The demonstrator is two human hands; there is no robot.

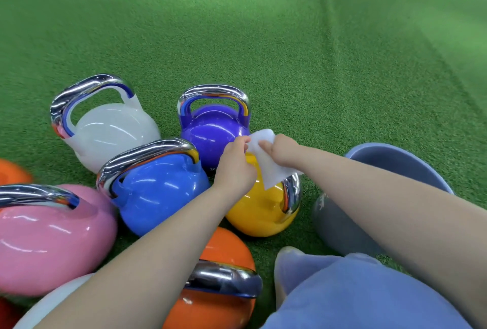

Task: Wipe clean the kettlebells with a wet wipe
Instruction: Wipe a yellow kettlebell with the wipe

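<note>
Head view shows both hands over the yellow kettlebell (259, 210), the landmark here; the left hand (235, 170) pinches one edge of the wet wipe (266, 160) and the right hand (280, 150) pinches the other, so the sheet hangs spread just above the bell's chrome handle (291, 192). The step in hand looks like opening out the wipe before wiping; done well, it wants the sheet pulled flat, then laid over the handle and drawn round the curved body in overlapping passes, one hand steadying the bell so it cannot roll on the green turf floor (263, 38). The wipe is white, thin and limp, creased where the fingers hold it; the yellow bell is glossy with bright reflections; behind it stands a purple kettlebell (213, 133), left of it a blue kettlebell (160, 189), nearer the person an orange kettlebell (224, 249); right of it sits a grey basin (395, 160).
</note>
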